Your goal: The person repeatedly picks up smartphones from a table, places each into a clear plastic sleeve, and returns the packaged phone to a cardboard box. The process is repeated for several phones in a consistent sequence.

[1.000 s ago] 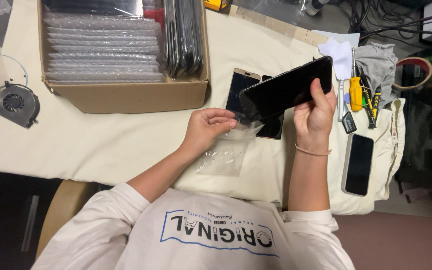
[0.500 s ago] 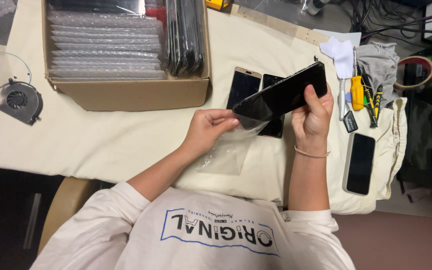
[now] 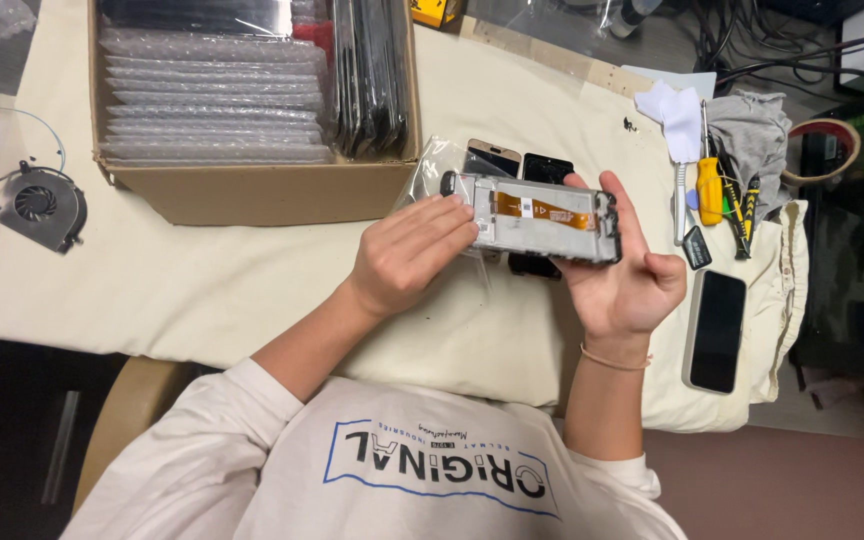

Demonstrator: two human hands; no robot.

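A cream cloth point(image 3: 202, 290) covers the table point(image 3: 552, 60) under even indoor light, with dark floor point(image 3: 12, 430) at left, reddish-brown floor point(image 3: 782, 480) at right, and a tan chair point(image 3: 127, 410) below.

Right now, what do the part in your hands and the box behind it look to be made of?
The phone screen assembly looks like a pale grey metal or plastic frame with a matt finish, crossed by a shiny orange flex ribbon. Both the left hand and right hand grip it. The box seems to be plain brown cardboard, dull and uncoated.
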